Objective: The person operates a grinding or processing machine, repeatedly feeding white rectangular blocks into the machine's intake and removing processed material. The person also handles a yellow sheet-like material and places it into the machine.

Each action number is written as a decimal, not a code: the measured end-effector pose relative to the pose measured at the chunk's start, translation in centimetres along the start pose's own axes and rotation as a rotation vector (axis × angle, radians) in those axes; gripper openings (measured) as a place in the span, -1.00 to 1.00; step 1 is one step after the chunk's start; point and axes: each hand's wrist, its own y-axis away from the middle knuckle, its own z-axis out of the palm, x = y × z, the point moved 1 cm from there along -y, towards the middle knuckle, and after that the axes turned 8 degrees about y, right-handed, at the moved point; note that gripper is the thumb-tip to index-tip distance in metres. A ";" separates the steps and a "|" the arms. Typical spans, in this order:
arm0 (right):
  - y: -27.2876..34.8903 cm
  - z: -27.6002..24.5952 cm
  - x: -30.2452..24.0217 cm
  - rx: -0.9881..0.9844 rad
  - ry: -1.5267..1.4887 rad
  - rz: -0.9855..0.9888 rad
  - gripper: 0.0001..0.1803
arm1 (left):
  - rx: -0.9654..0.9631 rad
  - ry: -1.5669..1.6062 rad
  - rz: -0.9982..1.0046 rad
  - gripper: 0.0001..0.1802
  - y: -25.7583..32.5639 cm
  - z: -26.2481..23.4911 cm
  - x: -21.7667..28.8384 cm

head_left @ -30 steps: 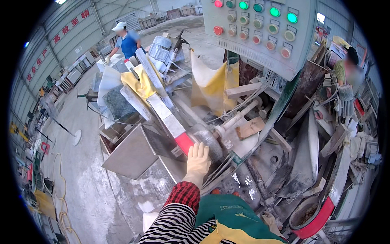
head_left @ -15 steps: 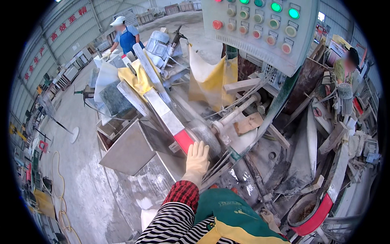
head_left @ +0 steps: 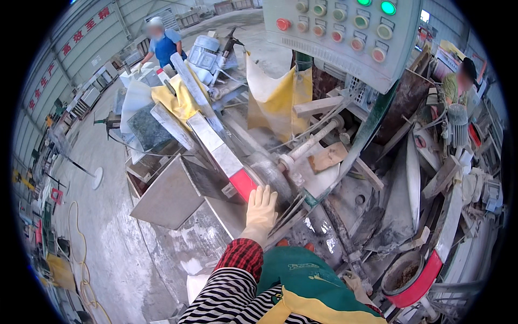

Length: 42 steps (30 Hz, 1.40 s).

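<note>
My left hand (head_left: 261,211), in a pale rubber glove, lies flat with fingers stretched forward. Its fingertips are at the near end of a red-faced piece (head_left: 243,184), which lines up with white stone strips (head_left: 225,159) on a narrow rail. Just to the right of those fingers is a dusty grey wheel (head_left: 271,174) on a shaft. Low at the right, partly covered by the green apron (head_left: 302,270), a pale glove on my right hand (head_left: 356,287) shows; its fingers are hidden.
A control box (head_left: 340,40) with lit green buttons hangs ahead. Grey slabs (head_left: 167,191) lean left of the rail. A yellow-and-white sheet (head_left: 280,102) hangs beyond. A red-rimmed basin (head_left: 415,289) stands at the right. One person (head_left: 164,46) is far left, another (head_left: 458,86) far right.
The view has shifted slightly, with the control box higher in it. My left hand stays flat at the red piece's end. The person at far left has raised their head a little.
</note>
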 end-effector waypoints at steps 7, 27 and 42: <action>3.5 0.2 -4.0 0.058 0.196 0.024 -0.40 | -0.092 -0.009 -0.029 -0.18 0.4 -0.2 0.3; 0.7 0.0 -0.2 0.024 0.131 -0.038 -0.44 | -0.030 0.015 0.037 -0.19 1.5 1.5 0.6; 0.5 0.5 -0.1 0.057 0.051 -0.027 -0.51 | -0.094 0.064 0.050 -0.28 2.2 2.2 1.1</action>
